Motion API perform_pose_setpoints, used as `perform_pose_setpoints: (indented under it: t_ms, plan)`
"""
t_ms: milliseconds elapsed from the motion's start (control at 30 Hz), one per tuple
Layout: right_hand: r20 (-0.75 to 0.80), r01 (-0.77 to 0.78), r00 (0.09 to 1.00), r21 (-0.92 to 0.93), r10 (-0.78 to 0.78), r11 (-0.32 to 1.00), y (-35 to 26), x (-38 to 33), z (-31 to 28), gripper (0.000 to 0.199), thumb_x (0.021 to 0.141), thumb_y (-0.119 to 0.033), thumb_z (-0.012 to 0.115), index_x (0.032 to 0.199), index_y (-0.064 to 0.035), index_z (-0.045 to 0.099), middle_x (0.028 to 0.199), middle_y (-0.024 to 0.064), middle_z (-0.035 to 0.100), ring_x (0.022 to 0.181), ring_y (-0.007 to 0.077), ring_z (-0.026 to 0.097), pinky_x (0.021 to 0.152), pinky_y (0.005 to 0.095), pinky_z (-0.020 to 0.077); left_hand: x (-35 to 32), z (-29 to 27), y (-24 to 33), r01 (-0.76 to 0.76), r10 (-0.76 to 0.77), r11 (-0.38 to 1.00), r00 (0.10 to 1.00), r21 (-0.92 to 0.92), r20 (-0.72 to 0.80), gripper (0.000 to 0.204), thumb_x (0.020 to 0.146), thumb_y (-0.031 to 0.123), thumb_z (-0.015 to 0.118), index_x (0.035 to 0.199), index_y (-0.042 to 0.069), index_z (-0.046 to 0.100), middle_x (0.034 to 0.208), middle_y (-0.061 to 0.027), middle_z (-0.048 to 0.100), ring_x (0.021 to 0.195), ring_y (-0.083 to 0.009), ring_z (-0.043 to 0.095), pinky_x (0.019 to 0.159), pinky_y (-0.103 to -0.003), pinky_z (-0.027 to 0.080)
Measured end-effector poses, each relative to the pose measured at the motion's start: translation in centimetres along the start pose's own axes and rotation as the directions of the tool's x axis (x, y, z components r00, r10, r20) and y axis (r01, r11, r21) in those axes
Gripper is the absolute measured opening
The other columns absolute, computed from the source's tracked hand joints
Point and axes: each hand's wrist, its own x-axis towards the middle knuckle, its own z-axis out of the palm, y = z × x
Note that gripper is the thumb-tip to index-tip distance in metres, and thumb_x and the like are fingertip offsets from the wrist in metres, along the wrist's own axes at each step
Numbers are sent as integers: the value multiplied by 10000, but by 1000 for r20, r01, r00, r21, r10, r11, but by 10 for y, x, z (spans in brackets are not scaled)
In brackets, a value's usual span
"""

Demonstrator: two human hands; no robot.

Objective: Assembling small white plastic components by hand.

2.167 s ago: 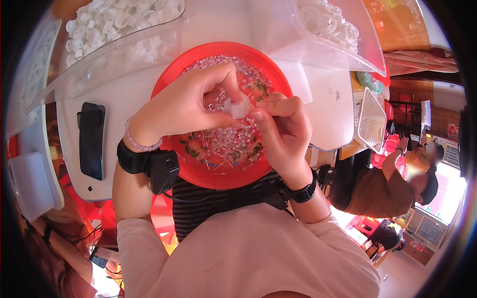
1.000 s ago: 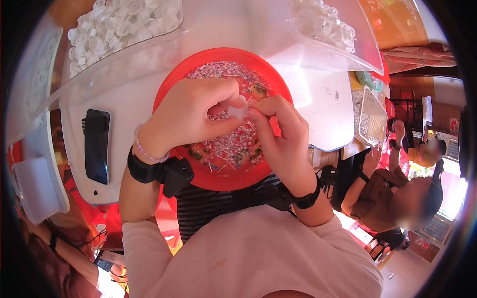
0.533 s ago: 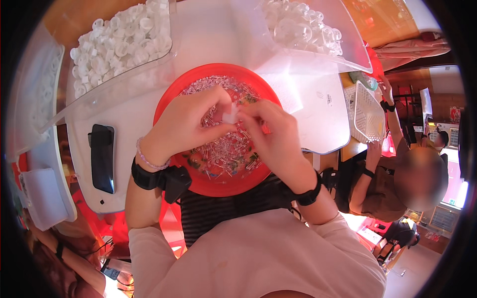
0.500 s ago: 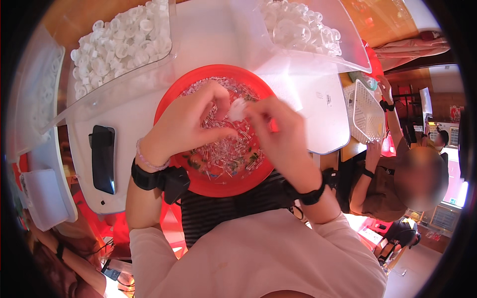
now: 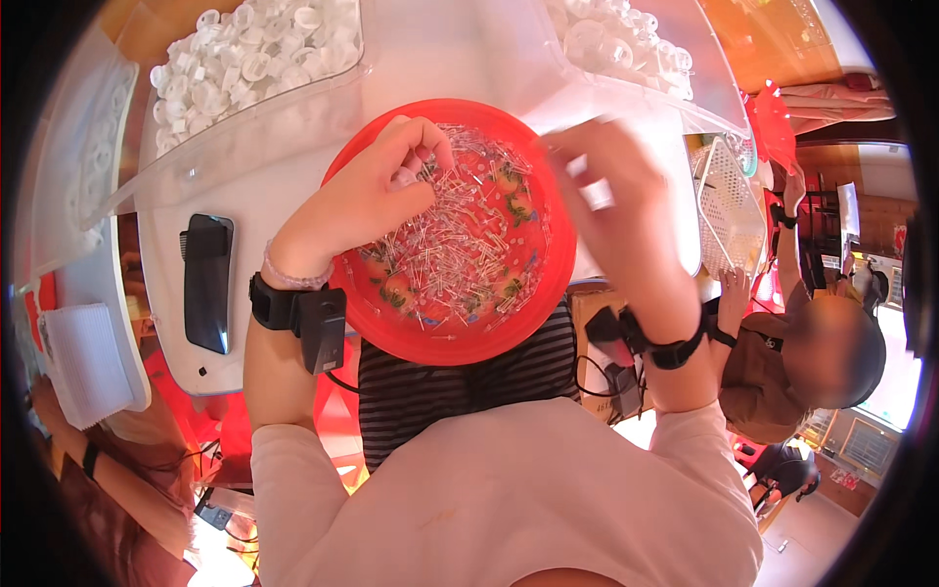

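A round red basin [image 5: 442,350] rests over my lap at the table's edge, with many thin clear plastic pieces [image 5: 450,259] spread across its patterned bottom. Over its left side is my left hand [image 5: 367,191], fingers curled inward. A pale translucent bit shows under those fingers, too hidden to name. My right hand [image 5: 626,201] hovers past the basin's right rim, above the white table. Motion smears its fingers, and bright white patches among them could be a part or the tabletop.
Clear bins of white translucent plastic parts [image 5: 259,59] stand at the far left and far right [image 5: 621,49]. A black phone-like device [image 5: 207,284] lies on the white table [image 5: 450,59]. A white perforated basket [image 5: 729,210] is at the right, beside a co-worker [image 5: 773,377].
My right hand has parted from the left and swung right, off the basin. The white plastic piece no longer shows between both hands. The whole view has shifted slightly.
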Motion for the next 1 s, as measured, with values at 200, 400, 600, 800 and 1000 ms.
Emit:
perform_pose_setpoints:
  t_ms: [200,400,600,800,1000]
  plan:
    - [293,144,949,-85,-114,986,17,-21,48,236,694,4,602,928,-22,587,922,93,541,882,278,540,763,369,478,1,0,3,98,-86,978,994,-184,68,125,887,27,484,1011,41,482,995,-13,484,896,-81,518,767,-224,435]
    - [345,94,936,-45,-73,995,13,-24,55,219,702,-22,612,918,-11,576,920,96,532,891,278,539,781,371,471,2,-1,7,221,-168,944,960,-243,222,105,919,55,456,1022,50,477,997,-21,499,900,-101,549,701,-224,473]
    - [325,78,946,-160,-22,984,-3,-22,61,230,699,-54,618,918,-7,566,897,98,538,875,262,544,741,345,458,1,-3,-5,3,59,937,984,-349,168,144,910,42,429,1048,43,472,1114,-70,479,1062,-145,491,858,-294,451]
    - [360,177,931,-321,-53,930,-3,-23,68,240,693,-78,605,919,-9,563,895,90,548,876,232,550,736,321,454,3,1,-3,-50,124,914,979,-402,161,240,883,31,459,1122,36,439,1135,-81,468,1141,-162,452,971,-330,388]
    - [346,161,936,-278,-58,947,-11,-29,62,240,694,-93,603,917,-11,564,888,90,541,848,222,540,716,323,441,1,0,1,-77,128,950,980,-304,154,275,914,92,478,1180,34,435,1147,-89,495,1163,-175,470,992,-329,397]
